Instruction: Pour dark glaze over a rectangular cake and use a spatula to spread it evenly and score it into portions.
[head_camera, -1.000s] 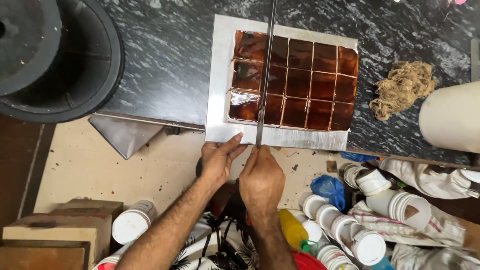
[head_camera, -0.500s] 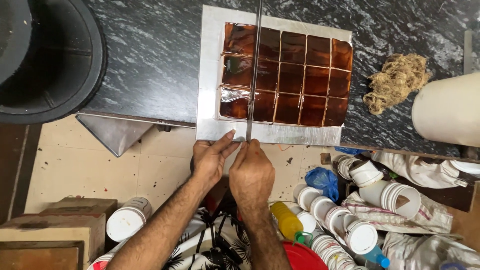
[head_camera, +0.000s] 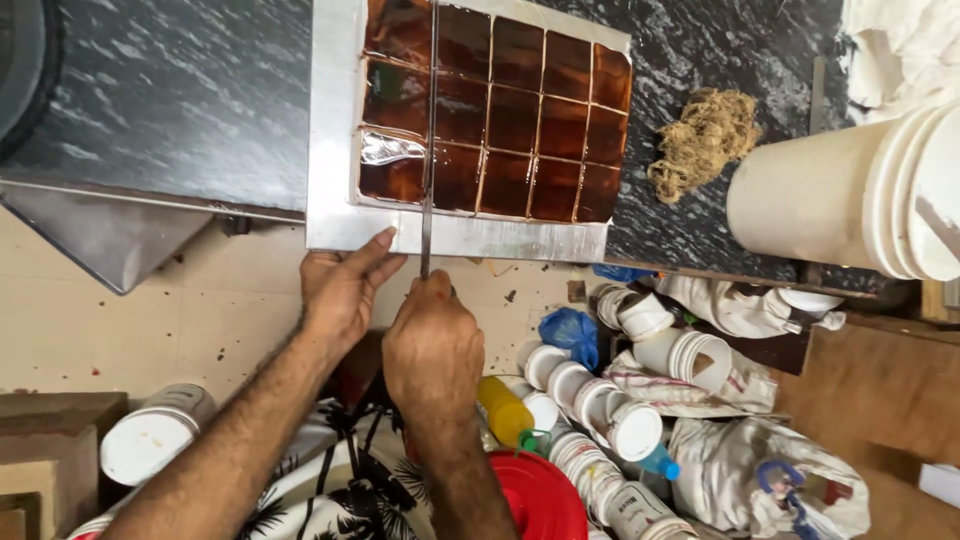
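Observation:
A flat metal tray (head_camera: 335, 150) lies on a dark marble counter, its near edge over the counter's rim. A dark brown slab (head_camera: 520, 120) in it is scored into squares. A long thin blade (head_camera: 432, 130) runs lengthwise across the slab's left part. My right hand (head_camera: 432, 345) grips the blade's near end below the tray's edge. My left hand (head_camera: 342, 290) sits beside it, with fingertips touching the tray's near rim.
A tan fibrous scrubber (head_camera: 705, 140) lies right of the tray. A large white bucket (head_camera: 850, 195) stands at the counter's right. Below are several white lidded tubs (head_camera: 600, 400), a yellow bottle (head_camera: 505, 410), a red lid (head_camera: 540, 500), cloth bags and a white tub (head_camera: 150, 440) at left.
The view has shifted so the tray sits higher and closer. The blade has moved slightly left across the slab, and both hands stayed at the tray's near edge.

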